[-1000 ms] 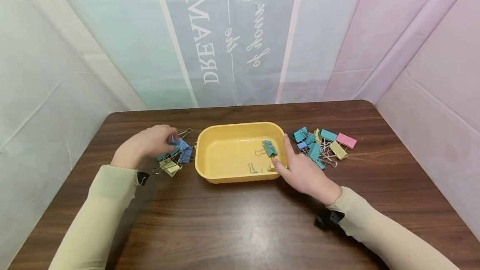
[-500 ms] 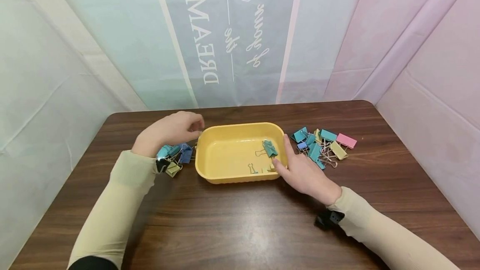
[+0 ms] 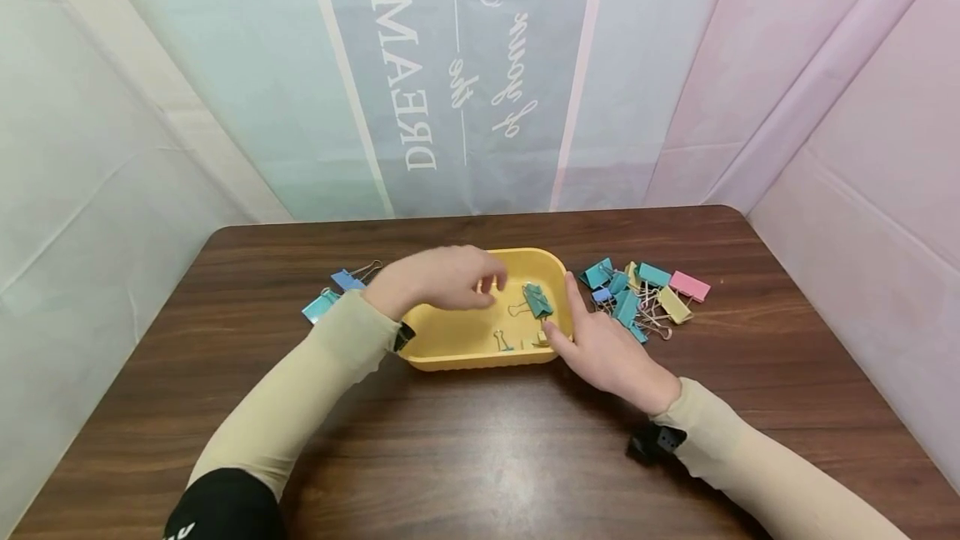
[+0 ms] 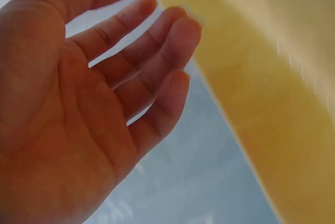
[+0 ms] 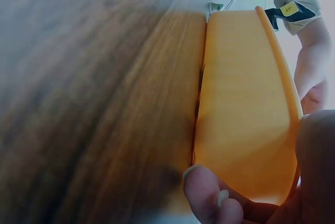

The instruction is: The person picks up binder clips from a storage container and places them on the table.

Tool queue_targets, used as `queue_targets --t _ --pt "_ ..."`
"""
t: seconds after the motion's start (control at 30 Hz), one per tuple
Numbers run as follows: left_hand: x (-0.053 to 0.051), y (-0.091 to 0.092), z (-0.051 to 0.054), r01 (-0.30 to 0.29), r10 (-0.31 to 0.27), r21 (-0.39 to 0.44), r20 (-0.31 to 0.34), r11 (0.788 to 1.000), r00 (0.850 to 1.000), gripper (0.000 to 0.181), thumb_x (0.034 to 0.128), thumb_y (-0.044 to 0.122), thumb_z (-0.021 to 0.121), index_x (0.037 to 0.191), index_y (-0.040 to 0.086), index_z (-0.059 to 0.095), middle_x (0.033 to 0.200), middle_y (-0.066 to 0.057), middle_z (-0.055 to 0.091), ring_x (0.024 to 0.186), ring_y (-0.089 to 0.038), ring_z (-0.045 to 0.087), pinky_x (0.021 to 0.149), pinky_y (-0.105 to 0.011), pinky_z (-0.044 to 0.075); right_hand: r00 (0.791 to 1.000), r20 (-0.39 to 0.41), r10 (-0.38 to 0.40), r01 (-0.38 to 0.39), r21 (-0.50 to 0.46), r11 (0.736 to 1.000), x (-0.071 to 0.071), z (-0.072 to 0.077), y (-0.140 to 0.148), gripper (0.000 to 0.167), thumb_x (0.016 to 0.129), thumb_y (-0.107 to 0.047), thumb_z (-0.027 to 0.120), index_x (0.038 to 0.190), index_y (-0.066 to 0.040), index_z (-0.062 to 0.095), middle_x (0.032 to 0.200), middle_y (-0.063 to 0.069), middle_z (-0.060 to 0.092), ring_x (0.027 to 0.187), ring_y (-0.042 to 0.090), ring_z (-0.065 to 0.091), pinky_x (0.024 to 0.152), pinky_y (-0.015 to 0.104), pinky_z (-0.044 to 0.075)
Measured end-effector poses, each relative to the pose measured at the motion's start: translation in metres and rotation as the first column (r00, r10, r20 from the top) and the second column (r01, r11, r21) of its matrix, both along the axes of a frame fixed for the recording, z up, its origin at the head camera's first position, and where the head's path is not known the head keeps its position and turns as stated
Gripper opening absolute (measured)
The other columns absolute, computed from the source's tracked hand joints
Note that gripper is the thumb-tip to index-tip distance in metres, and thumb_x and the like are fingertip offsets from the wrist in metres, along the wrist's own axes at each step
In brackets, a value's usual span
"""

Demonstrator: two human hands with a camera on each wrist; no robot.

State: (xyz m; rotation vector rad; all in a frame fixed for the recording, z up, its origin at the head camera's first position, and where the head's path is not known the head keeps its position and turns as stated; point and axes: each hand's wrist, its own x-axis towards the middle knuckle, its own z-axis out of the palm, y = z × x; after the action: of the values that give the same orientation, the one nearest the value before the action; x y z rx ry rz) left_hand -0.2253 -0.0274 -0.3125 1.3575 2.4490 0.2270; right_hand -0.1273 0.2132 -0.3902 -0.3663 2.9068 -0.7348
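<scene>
A yellow plastic basin [image 3: 465, 362] sits mid-table. Over its inside hovers my left hand [image 3: 450, 277], fingers loosely bent; the left wrist view shows the palm [image 4: 68, 124] with nothing held. My right hand [image 3: 611, 357] grips the basin's right end, thumb over the rim; in the right wrist view its fingers [image 5: 201, 187] curl under the outer wall [image 5: 246, 93]. Inside the basin lie a teal binder clip [image 3: 537, 301], a small blue binder clip [image 3: 505, 342] and a yellow one [image 3: 541, 340] partly behind the right thumb.
Right of the basin lies a heap of binder clips, including a pink one [image 3: 689, 286] and a yellow one [image 3: 675, 305]. On the left, a blue clip [image 3: 347, 280] and a teal clip [image 3: 320, 306] show; the left sleeve hides others. A printed cloth [image 3: 465, 90] hangs behind the table.
My left hand has moved right, from the left clip heap across the basin's left rim to above its inside. The right hand keeps its grip on the basin.
</scene>
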Motion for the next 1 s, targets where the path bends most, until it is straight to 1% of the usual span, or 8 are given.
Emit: queue_targets --t 0.07,0.17,0.3,0.47,0.6,0.73,0.87,1.0 --pt "0.005 0.011 -0.004 0.07 -0.069 -0.003 0.045 0.998 0.997 0.02 0.0939 0.019 0.063 0.111 0.009 0.067 0.094 0.003 0.065 0.085 -0.011 0.06 0.078 -0.029 0.047 1.0 -0.007 0.006 -0.006 0.001 1.0 0.0 0.0 0.0 0.087 0.102 -0.046 0.048 0.158 0.001 0.001 0.053 0.002 0.047 0.045 0.015 0.046 0.044 0.033 0.035" --pt "0.011 0.024 -0.007 0.138 -0.133 -0.038 0.101 0.99 0.986 0.02 0.0933 0.018 0.064 0.111 0.009 0.067 0.094 0.003 0.064 0.084 -0.011 0.06 0.078 -0.027 0.047 1.0 -0.015 0.011 -0.011 0.003 1.0 -0.001 0.001 0.0 0.087 0.102 -0.048 0.047 0.158 0.001 0.002 0.052 0.001 0.047 0.043 0.015 0.044 0.043 0.033 0.035" --pt "0.016 0.035 -0.014 0.154 -0.131 -0.14 0.16 0.978 0.978 0.022 0.0918 0.015 0.066 0.113 0.013 0.067 0.1 0.003 0.064 0.088 -0.011 0.058 0.08 -0.027 0.047 1.0 -0.019 0.01 -0.01 0.009 1.0 -0.001 0.001 0.0 0.088 0.102 -0.052 0.044 0.158 0.001 0.003 0.052 0.001 0.046 0.043 0.015 0.044 0.044 0.033 0.035" --pt "0.018 0.042 -0.024 0.181 -0.128 -0.246 0.217 0.952 0.968 0.029 0.09 0.003 0.064 0.114 0.018 0.068 0.104 0.005 0.064 0.092 -0.01 0.058 0.081 -0.027 0.048 1.0 -0.018 0.014 -0.013 0.015 1.0 -0.001 0.001 0.0 0.088 0.102 -0.053 0.043 0.158 0.002 0.004 0.053 0.001 0.047 0.046 0.015 0.046 0.045 0.033 0.036" --pt "0.019 0.046 -0.03 0.206 -0.157 -0.275 0.192 0.939 0.969 0.038 0.0879 -0.007 0.06 0.113 0.019 0.069 0.103 0.006 0.064 0.091 -0.011 0.059 0.081 -0.027 0.048 1.0 -0.026 0.008 -0.007 0.018 1.0 -0.001 0.002 0.0 0.087 0.102 -0.052 0.044 0.158 0.002 0.005 0.053 0.002 0.047 0.046 0.015 0.046 0.045 0.033 0.036" --pt "0.02 0.049 -0.033 0.198 -0.154 -0.288 0.169 0.937 0.973 0.038 0.0878 -0.01 0.058 0.11 0.019 0.069 0.1 0.008 0.063 0.088 -0.012 0.059 0.078 -0.026 0.048 1.0 -0.026 0.008 -0.008 0.019 1.0 -0.002 0.002 0.0 0.087 0.102 -0.053 0.043 0.158 0.001 0.004 0.053 0.002 0.047 0.046 0.015 0.046 0.045 0.033 0.036" --pt "0.021 0.049 -0.033 0.186 -0.156 -0.295 0.122 0.937 0.98 0.028 0.09 -0.004 0.062 0.103 0.02 0.069 0.093 0.009 0.062 0.08 -0.012 0.059 0.072 -0.026 0.048 1.0 -0.021 0.009 -0.008 0.017 1.0 -0.001 0.002 0.0 0.088 0.102 -0.054 0.042 0.158 0.001 0.004 0.053 0.002 0.047 0.046 0.015 0.046 0.045 0.033 0.036" --pt "0.018 0.048 -0.03 0.169 -0.159 -0.303 0.056 0.938 0.986 0.014 0.089 0.007 0.069 0.097 0.018 0.07 0.093 0.007 0.063 0.081 -0.011 0.059 0.072 -0.026 0.049 1.0 -0.022 0.006 -0.006 0.02 1.0 -0.001 0.002 0.001 0.087 0.102 -0.053 0.043 0.158 0.001 0.005 0.053 0.002 0.047 0.047 0.015 0.048 0.046 0.034 0.038"
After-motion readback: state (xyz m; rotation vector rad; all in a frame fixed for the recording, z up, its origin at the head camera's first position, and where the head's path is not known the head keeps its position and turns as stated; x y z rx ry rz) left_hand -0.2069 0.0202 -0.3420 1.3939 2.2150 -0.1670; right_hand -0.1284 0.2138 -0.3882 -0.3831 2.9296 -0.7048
